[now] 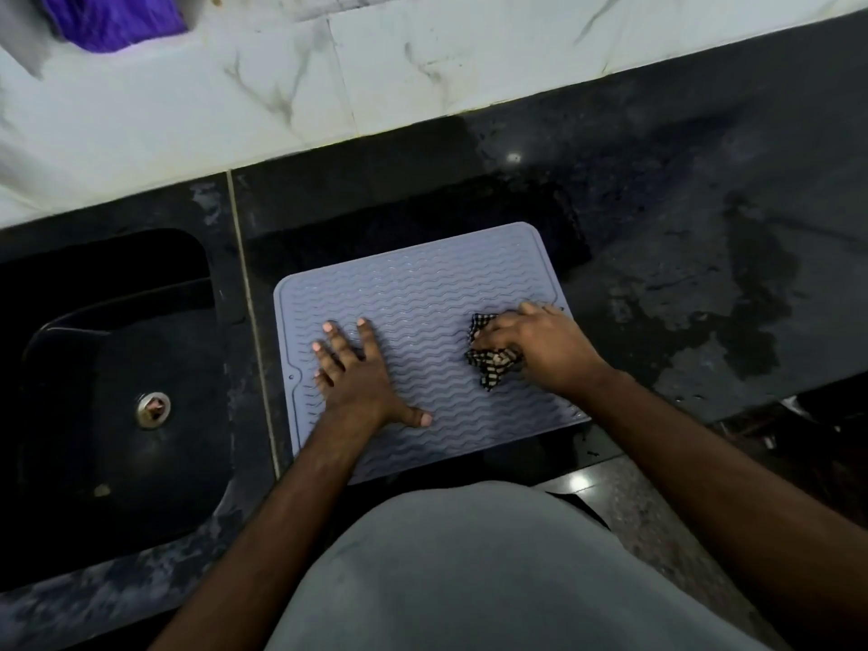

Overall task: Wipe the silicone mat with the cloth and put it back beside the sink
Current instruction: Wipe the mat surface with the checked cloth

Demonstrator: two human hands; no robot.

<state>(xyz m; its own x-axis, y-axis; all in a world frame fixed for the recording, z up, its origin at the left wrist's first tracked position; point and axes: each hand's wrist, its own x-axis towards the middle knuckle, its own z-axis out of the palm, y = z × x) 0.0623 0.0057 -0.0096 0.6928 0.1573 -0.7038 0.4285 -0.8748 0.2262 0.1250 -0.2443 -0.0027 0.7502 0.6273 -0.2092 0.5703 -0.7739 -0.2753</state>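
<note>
Your left hand [354,368] lies flat on the silicone mat [422,298], fingers spread and palm down, gripping nothing. Judged purpose: it pins the flexible sheet so it does not slide or buckle under the wiping stroke. Your right hand [540,347] is closed around the bunched checked cloth [491,364], pressing it onto the ribbed surface close to the mat's right edge. The cloth shows only at the fingers' left side; the rest is hidden under the hand.

The mat lies flat on the dark bench [657,227], under both hands, its near edge overhanging the bench front slightly. The sink [117,368] sits just left of your left hand, apart from the mat, with a seam strip between them.

Surroundings: the bench to the right of your right hand is wet, with streaks and patches of standing water. A darker rectangular patch lies just beyond the mat on the far side. A purple item [112,18] rests well beyond the hands, on the marble ledge [375,77]; what it is cannot be told.

Obstructions: none on the mat itself. Your pinning hand covers the left portion, so that area will need the hand shifted before the cloth reaches it. The ribs may hold moisture.
</note>
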